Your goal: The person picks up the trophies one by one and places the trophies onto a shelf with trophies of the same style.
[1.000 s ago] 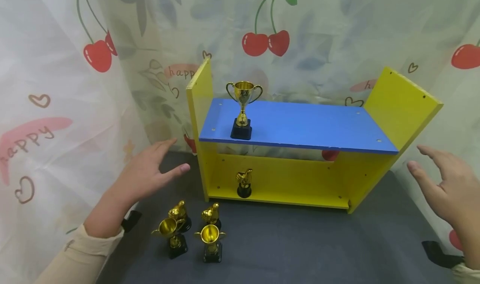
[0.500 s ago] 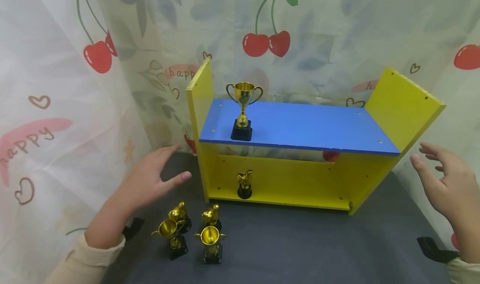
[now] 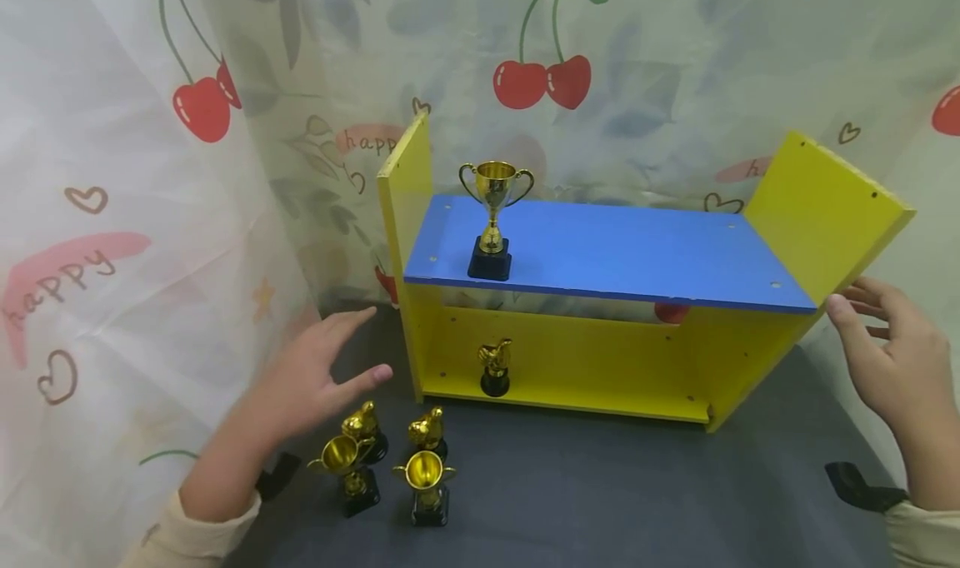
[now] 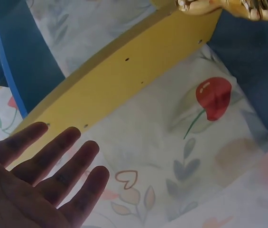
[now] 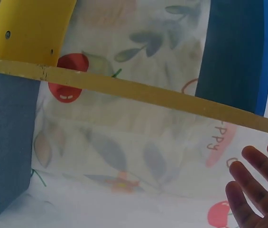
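Shelf (image 3: 817,197), yellow with a blue board, stands upright on the dark table (image 3: 600,493), long axis running left to right, open front toward me. One trophy cup (image 3: 495,218) tops the board; a gold figurine (image 3: 495,366) sits below. My left hand (image 3: 311,385) and right hand (image 3: 896,368) flank it, fingers spread, holding nothing.

Three cup trophies (image 3: 496,218), three bird figurines (image 3: 495,366) (one shelf (image 3: 607,251)).

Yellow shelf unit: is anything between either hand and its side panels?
Nothing visible. The left hand is open beside the left panel of the yellow shelf unit; the right hand is at the right panel.
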Motion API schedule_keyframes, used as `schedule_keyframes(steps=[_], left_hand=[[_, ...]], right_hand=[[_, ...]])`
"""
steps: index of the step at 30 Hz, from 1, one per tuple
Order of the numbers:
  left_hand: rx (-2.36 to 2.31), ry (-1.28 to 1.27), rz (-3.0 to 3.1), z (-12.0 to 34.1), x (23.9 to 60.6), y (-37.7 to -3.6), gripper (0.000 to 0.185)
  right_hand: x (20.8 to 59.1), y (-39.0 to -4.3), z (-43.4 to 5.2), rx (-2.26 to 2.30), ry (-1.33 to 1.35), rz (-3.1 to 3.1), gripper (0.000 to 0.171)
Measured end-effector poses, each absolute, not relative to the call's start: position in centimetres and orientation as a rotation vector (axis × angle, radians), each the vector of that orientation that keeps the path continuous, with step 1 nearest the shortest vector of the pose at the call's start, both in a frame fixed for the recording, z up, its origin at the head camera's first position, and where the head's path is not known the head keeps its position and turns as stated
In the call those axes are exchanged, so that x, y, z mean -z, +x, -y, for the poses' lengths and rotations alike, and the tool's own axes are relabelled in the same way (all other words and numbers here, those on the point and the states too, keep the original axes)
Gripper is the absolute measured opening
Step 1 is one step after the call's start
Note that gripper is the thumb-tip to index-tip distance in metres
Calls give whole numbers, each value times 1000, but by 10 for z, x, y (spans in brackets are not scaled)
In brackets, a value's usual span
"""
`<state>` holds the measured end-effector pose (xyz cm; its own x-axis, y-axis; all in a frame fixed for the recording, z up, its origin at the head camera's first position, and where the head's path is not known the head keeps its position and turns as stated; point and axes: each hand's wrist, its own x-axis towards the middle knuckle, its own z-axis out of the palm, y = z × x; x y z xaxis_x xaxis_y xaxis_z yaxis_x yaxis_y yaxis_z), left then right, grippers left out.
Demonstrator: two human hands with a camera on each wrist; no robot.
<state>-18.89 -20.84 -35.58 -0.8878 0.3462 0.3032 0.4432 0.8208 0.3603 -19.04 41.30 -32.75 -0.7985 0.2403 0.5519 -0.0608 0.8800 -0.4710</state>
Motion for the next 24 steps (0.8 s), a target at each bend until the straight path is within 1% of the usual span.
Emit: schedule_keyframes(steps=[8, 17, 24], left_hand=[[711, -644, 2742, 200, 363, -177, 74], [823, -648, 2778, 189, 373, -164, 75], [859, -615, 2804, 182, 376, -155, 77]], right_hand=[[325, -198, -408, -690, -180, 2417, 57], [323, -208, -406, -756, -219, 2424, 60], [322, -213, -405, -795, -237, 2428, 58]])
